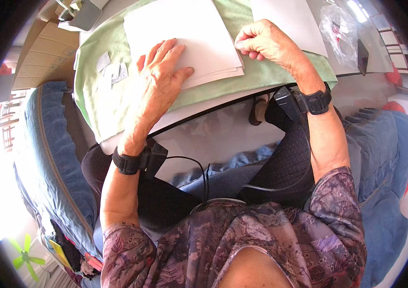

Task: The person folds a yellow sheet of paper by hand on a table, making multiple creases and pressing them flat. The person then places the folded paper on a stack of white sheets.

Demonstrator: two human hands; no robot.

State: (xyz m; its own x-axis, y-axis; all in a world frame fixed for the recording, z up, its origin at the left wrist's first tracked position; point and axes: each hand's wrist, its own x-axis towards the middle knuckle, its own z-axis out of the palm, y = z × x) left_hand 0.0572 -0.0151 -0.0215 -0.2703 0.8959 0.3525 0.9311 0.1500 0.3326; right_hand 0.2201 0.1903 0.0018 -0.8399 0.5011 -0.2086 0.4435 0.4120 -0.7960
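Observation:
White paper sheets (186, 32) lie in a slightly uneven stack on a light green cloth (92, 108) over the table. My left hand (162, 68) rests on the stack's left part, palm down with fingers spread, holding nothing. At the stack's right edge is my right hand (261, 41), its thumb and index finger pinched together; whether a sheet edge is between them is not clear. Several small grey and white pieces (112, 73) lie on the cloth left of my left hand. Another white sheet (286, 21) lies at the upper right, partly behind my right hand.
A cardboard box (47, 54) and a grey holder (81, 18) stand at the upper left. A clear plastic bag (339, 36) and a dark flat object (362, 55) lie at the right of the table. Blue denim-like covers (380, 158) are on the seating; a black cable (193, 160) hangs near my lap.

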